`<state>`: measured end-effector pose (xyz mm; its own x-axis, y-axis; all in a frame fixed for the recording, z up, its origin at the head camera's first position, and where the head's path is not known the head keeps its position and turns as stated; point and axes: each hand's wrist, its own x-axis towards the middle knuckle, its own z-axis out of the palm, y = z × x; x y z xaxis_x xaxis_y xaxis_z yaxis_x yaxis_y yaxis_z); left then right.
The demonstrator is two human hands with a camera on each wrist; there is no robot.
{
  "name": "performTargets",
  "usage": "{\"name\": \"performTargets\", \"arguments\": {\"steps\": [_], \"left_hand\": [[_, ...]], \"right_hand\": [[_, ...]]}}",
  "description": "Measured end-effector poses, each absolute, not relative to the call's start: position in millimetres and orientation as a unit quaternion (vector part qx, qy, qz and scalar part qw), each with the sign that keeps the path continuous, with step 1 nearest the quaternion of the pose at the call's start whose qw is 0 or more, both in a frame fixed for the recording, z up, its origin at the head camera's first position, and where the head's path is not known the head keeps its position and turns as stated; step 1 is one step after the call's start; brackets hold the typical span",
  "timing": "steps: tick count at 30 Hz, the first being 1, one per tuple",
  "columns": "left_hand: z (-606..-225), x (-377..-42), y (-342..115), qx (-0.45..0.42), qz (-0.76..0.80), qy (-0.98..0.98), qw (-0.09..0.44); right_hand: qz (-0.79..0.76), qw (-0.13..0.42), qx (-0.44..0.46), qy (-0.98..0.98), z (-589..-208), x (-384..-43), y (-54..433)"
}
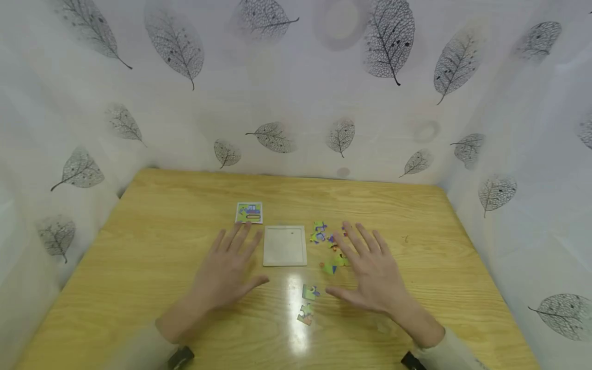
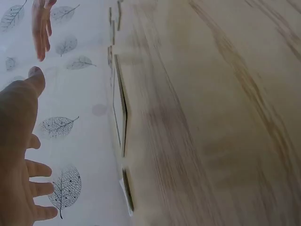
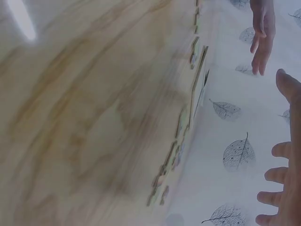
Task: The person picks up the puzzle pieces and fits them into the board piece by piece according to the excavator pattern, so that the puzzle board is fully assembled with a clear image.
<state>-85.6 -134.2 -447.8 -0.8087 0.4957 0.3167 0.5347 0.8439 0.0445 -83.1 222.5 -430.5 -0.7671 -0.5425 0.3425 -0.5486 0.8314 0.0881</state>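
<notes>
In the head view, both hands are held above the wooden table (image 1: pixel 148 246), palms down, with the fingers spread and nothing gripped: the left hand (image 1: pixel 226 276) to the left of the square puzzle tray (image 1: pixel 283 247), the right hand (image 1: pixel 373 273) over part of the scattered jigsaw pieces (image 1: pixel 317 237). The tray lies flat between them, with no pieces in it; the picture card (image 1: pixel 250 210), printed with a blue vehicle on green, lies beyond its left corner. Two pieces, an upper one (image 1: pixel 311 292) and a lower one (image 1: pixel 305 314), are set nearer the person.

For good handling, each thin piece would best be pinched by its edges, with its tabs spared from bending, and turned to match the card before being pressed down. The tray could be steadied lightly at its rim.

Some pieces are partly covered by the right fingers, so their number cannot be told. The card's lower edge is overlapped by the left fingertips. In both wrist views the tray and pieces are seen nearly edge-on, and their printing cannot be read. The forearms are cut off below.
</notes>
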Motion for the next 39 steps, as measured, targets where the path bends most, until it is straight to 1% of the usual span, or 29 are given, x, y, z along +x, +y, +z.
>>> {"name": "performTargets", "arguments": {"steps": [4, 11, 17, 22, 27, 29, 35, 39], "left_hand": [[-449.6, -89.5, -142.5, -0.273, -0.068, -0.949, 0.146], [-458.2, -98.8, -151.5, -0.267, -0.089, -0.954, 0.1], [-467.1, -109.9, -154.7, -0.264, -0.11, -0.956, 0.069], [-473.4, -120.0, -154.5, -0.266, -0.127, -0.955, 0.04], [-479.5, -130.7, -153.3, -0.271, -0.136, -0.953, 0.026], [-482.0, -134.4, -153.3, -0.269, -0.137, -0.953, 0.017], [-481.0, -138.6, -148.8, -0.273, -0.138, -0.952, 0.0], [-478.3, -139.2, -145.3, -0.282, -0.132, -0.95, -0.005]], "right_hand": [[0.024, 0.189, 0.295, -0.936, -435.1, -85.4, 231.7], [0.05, 0.197, 0.301, -0.932, -442.2, -86.9, 240.3], [0.071, 0.183, 0.329, -0.924, -452.7, -81.9, 236.8], [0.073, 0.15, 0.355, -0.92, -460.7, -79.6, 230.4], [0.048, 0.076, 0.388, -0.917, -463.4, -81.8, 224.5], [0.03, 0.056, 0.407, -0.911, -464.1, -83.2, 222.2], [0.009, 0.04, 0.453, -0.891, -466.6, -88.6, 216.1], [0.015, 0.018, 0.469, -0.883, -465.2, -91.9, 210.9]]}}
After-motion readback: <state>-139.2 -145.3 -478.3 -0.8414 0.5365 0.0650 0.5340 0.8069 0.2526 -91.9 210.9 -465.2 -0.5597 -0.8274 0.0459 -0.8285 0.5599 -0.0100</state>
